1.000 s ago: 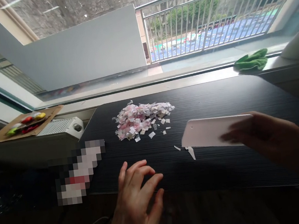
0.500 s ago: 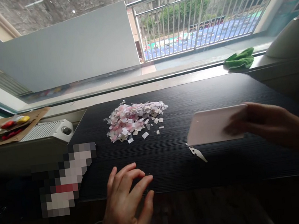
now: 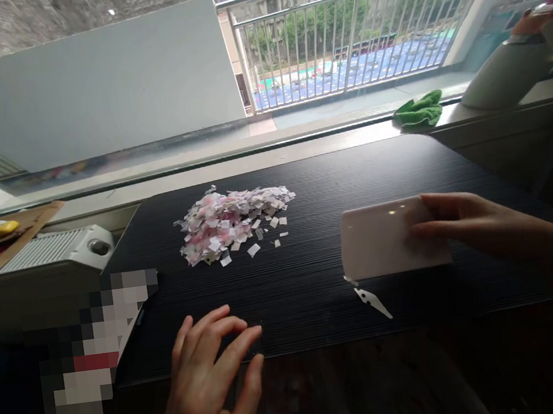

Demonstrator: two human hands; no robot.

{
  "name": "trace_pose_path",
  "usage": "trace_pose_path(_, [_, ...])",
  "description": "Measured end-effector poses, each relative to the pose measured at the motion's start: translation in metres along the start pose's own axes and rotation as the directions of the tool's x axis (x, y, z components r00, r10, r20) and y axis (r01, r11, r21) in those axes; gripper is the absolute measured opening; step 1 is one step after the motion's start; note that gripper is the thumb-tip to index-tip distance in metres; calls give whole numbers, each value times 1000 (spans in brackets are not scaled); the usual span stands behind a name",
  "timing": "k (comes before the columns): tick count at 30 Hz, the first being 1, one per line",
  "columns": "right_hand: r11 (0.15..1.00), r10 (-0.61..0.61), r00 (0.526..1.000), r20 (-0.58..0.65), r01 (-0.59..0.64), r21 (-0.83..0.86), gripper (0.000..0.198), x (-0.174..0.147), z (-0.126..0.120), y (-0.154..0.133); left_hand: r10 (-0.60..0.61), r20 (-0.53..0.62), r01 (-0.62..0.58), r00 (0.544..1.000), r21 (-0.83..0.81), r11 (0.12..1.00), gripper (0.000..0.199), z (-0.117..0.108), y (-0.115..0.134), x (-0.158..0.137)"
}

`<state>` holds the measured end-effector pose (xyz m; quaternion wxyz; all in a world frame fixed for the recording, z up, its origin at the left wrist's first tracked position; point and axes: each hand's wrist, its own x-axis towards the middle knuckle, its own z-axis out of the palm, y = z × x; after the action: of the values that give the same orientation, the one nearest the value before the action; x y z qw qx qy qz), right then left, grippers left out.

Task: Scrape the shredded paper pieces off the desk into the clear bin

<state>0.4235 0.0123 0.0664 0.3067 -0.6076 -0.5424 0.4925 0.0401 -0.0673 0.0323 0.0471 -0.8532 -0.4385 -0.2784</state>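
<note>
White panel (image 3: 377, 241) in hand (image 3: 462, 216) (right)

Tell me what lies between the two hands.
In the head view: black table, white scraps, and the white card that the right hand holds.

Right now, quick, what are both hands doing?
Left hand: open, loosely curved, nothing seen in it.
Right hand: closed, holding a pale flat sheet by one end.
</note>
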Motion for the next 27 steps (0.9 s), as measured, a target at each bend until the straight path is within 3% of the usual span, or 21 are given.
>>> trace_pose_path(13, [974, 95, 995, 3, -93, 206, 26, 1, -2, 3, 1, -4, -1, 1000, -6, 1000, 24, -1, -3, 0])
trace_pose_path(21, [975, 121, 991, -54, -108, 197, 25, 0, -8, 2, -3, 3, 3, 1000, -17, 1000, 24, -2, -2, 0])
trace_pose_path(27, [966, 128, 988, -91, -103, 237, 36, -1, -11, -1, -30, -10, 30, 999, -29, 999, 25, 0, -3, -3])
